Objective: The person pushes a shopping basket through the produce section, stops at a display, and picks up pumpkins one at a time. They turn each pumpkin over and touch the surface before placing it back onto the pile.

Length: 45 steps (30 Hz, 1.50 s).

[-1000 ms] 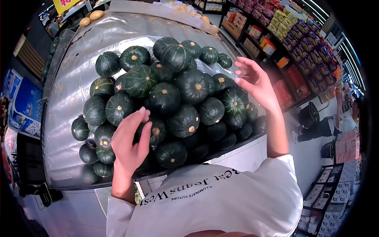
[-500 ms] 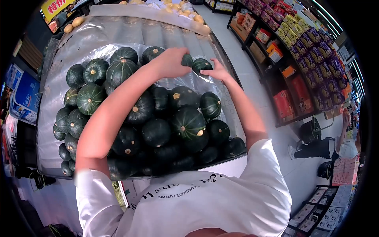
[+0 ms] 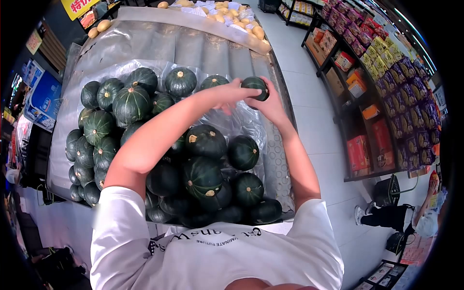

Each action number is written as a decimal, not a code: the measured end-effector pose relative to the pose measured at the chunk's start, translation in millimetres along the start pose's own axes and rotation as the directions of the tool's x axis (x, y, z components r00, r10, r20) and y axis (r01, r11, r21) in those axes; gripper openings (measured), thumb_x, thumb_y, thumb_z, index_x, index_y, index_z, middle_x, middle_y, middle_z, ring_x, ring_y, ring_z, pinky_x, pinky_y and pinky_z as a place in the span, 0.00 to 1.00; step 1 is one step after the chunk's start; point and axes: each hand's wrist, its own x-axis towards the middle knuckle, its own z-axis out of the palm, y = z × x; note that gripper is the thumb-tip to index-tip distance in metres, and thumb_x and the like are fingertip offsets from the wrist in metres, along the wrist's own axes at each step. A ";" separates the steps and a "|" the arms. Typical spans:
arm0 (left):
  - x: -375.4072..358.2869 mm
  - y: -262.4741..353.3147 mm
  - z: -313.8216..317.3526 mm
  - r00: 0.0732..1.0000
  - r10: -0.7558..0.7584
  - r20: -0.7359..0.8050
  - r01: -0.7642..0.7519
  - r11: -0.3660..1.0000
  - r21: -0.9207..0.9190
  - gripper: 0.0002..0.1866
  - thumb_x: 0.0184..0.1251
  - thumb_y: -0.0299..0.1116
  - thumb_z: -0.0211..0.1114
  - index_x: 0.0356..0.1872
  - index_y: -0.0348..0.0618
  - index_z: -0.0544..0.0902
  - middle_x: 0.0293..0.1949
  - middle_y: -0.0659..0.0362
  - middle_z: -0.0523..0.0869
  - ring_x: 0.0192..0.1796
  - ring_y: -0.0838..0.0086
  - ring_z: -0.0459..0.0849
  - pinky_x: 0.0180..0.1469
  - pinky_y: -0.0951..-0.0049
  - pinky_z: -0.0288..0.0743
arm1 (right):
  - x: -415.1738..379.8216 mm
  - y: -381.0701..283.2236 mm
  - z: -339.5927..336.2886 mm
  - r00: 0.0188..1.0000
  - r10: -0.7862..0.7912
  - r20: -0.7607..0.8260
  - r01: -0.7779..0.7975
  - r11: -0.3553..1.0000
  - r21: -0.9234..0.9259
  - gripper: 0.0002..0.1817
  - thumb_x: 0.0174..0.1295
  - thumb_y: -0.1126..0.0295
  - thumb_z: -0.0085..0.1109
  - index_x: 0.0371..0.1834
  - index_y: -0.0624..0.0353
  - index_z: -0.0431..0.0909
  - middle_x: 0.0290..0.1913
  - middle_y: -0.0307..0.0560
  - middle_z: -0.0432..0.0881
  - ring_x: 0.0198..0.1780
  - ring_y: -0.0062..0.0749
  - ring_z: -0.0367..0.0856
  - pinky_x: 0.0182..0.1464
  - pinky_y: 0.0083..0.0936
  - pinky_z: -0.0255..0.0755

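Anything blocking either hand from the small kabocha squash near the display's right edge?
Nothing visible. The right hand curls around the small kabocha squash, and the left hand's fingers cross its near side; the neighbouring squash sits left, out of the way.

I am leaning over a broad display stand (image 3: 154,41), its grey, ridged covering running away from me. A crinkled clear plastic sheet (image 3: 253,128) is lying over the middle. Dark green squashes (image 3: 205,176) are crowding my near edge and the left side, piling on one another, stalks showing on many. Towards the far side of the sheet, two more are sitting side by side, one partly hidden from me. Along the right, a patch of round markings (image 3: 276,162) is showing. At the far end, a pale raised strip (image 3: 193,26) is holding back tan, rounded produce (image 3: 232,18); two similar pieces (image 3: 99,29) are resting near the far left corner.
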 end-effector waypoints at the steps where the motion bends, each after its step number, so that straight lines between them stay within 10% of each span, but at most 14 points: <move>1: -12.3 3.9 0.4 0.999 0.039 0.025 -0.035 0.989 -0.144 0.50 0.54 0.64 0.64 0.71 0.45 0.52 0.56 0.54 0.75 0.39 0.65 0.83 0.39 0.65 0.81 | -9.7 -14.9 -2.8 0.997 -0.039 0.073 0.032 0.994 0.103 0.48 0.46 0.57 0.71 0.71 0.59 0.57 0.63 0.53 0.68 0.62 0.39 0.71 0.62 0.33 0.67; 4: -77.6 23.9 0.3 0.956 0.256 0.142 -0.112 0.767 -0.632 0.30 0.64 0.54 0.59 0.58 0.40 0.71 0.54 0.53 0.76 0.46 0.61 0.83 0.48 0.54 0.81 | -40.6 -54.3 1.2 0.990 -0.102 0.093 0.053 0.903 0.426 0.44 0.56 0.56 0.60 0.73 0.58 0.51 0.66 0.52 0.65 0.65 0.37 0.68 0.64 0.32 0.64; 10: -180.7 -11.3 18.2 0.928 0.300 -0.220 -0.361 0.583 -0.728 0.24 0.64 0.29 0.58 0.61 0.41 0.65 0.50 0.53 0.78 0.43 0.65 0.84 0.46 0.64 0.83 | -85.6 -123.9 44.0 0.975 -0.221 -0.032 0.205 0.826 0.526 0.29 0.74 0.52 0.30 0.72 0.57 0.53 0.63 0.50 0.70 0.62 0.34 0.73 0.62 0.30 0.70; 13: -206.7 -38.3 17.2 0.906 0.308 -0.289 -0.415 0.519 -0.748 0.22 0.67 0.34 0.59 0.59 0.43 0.66 0.39 0.56 0.81 0.28 0.73 0.83 0.28 0.76 0.80 | -116.8 -161.9 60.3 0.977 -0.213 0.026 0.201 0.950 0.241 0.29 0.75 0.54 0.31 0.73 0.58 0.52 0.62 0.50 0.69 0.60 0.33 0.74 0.58 0.29 0.74; 17: -252.3 -71.0 2.2 0.837 0.444 -0.321 -0.489 0.342 -0.802 0.29 0.66 0.36 0.62 0.64 0.38 0.63 0.34 0.56 0.82 0.27 0.76 0.83 0.27 0.78 0.77 | -146.8 -183.8 92.6 0.914 -0.337 0.226 0.206 0.866 0.456 0.45 0.54 0.74 0.63 0.74 0.49 0.48 0.66 0.46 0.61 0.63 0.34 0.68 0.60 0.31 0.70; 23: -335.5 -148.6 -41.2 0.695 0.610 -0.380 -0.605 0.210 -0.768 0.43 0.46 0.11 0.61 0.69 0.39 0.59 0.58 0.53 0.72 0.40 0.69 0.82 0.32 0.72 0.79 | -187.5 -234.2 193.5 0.936 -0.224 0.271 0.063 0.865 0.499 0.53 0.45 0.84 0.66 0.75 0.50 0.45 0.65 0.49 0.63 0.62 0.36 0.72 0.60 0.35 0.73; 29: -412.3 -254.4 -124.9 0.532 0.611 -0.586 -0.843 0.317 -0.435 0.50 0.40 0.30 0.81 0.68 0.36 0.63 0.59 0.54 0.75 0.61 0.69 0.74 0.63 0.70 0.67 | -211.0 -262.9 348.0 0.875 -0.213 0.434 -0.092 0.807 0.583 0.49 0.54 0.73 0.69 0.73 0.60 0.43 0.65 0.50 0.63 0.59 0.31 0.72 0.52 0.25 0.75; 31: -438.1 -275.9 -144.6 0.462 0.552 -0.694 -0.877 0.403 -0.264 0.43 0.48 0.46 0.77 0.63 0.36 0.67 0.54 0.56 0.77 0.56 0.72 0.76 0.59 0.72 0.68 | -211.3 -269.6 394.1 0.828 -0.164 0.537 -0.215 0.791 0.572 0.45 0.59 0.69 0.67 0.72 0.63 0.43 0.63 0.50 0.65 0.58 0.28 0.71 0.52 0.23 0.74; 33: -455.0 -304.9 -170.6 0.486 0.449 -0.750 -0.840 0.476 -0.260 0.35 0.57 0.48 0.70 0.60 0.37 0.70 0.49 0.57 0.79 0.53 0.74 0.76 0.56 0.73 0.69 | -209.2 -275.3 439.5 0.824 -0.239 0.514 -0.066 0.860 0.505 0.33 0.69 0.62 0.52 0.72 0.58 0.48 0.47 0.42 0.73 0.36 0.20 0.75 0.37 0.18 0.70; 37: -475.3 -349.3 -221.3 0.573 0.274 -0.773 -0.775 0.488 -0.401 0.20 0.71 0.43 0.57 0.54 0.38 0.74 0.47 0.58 0.79 0.50 0.76 0.76 0.55 0.74 0.69 | -194.6 -293.6 502.9 0.783 -0.088 0.615 -0.031 0.983 0.180 0.35 0.68 0.57 0.53 0.66 0.71 0.51 0.52 0.58 0.76 0.41 0.33 0.81 0.42 0.25 0.75; 41: -494.6 -387.3 -277.4 0.572 0.143 -0.808 -0.602 0.743 -0.294 0.17 0.70 0.47 0.58 0.50 0.48 0.72 0.35 0.59 0.81 0.26 0.79 0.80 0.17 0.81 0.71 | -173.1 -283.1 587.1 0.865 -0.242 0.439 0.113 0.948 0.299 0.38 0.64 0.59 0.58 0.68 0.71 0.51 0.61 0.66 0.66 0.59 0.52 0.73 0.60 0.35 0.68; 43: -500.2 -412.5 -305.2 0.602 0.059 -0.796 -0.520 0.786 -0.335 0.17 0.69 0.47 0.60 0.49 0.49 0.72 0.31 0.60 0.81 0.23 0.81 0.78 0.14 0.82 0.65 | -156.2 -269.7 624.3 0.831 -0.307 0.464 0.276 0.952 0.134 0.41 0.64 0.63 0.60 0.72 0.65 0.44 0.58 0.57 0.71 0.53 0.35 0.77 0.55 0.28 0.73; 45: -500.0 -438.8 -327.4 0.622 0.002 -0.783 -0.428 0.838 -0.338 0.16 0.68 0.47 0.61 0.47 0.48 0.74 0.29 0.60 0.81 0.20 0.82 0.76 0.14 0.82 0.62 | -142.0 -267.5 655.4 0.819 -0.232 0.525 0.283 0.959 -0.017 0.54 0.49 0.64 0.71 0.73 0.63 0.42 0.63 0.68 0.63 0.63 0.50 0.70 0.63 0.37 0.67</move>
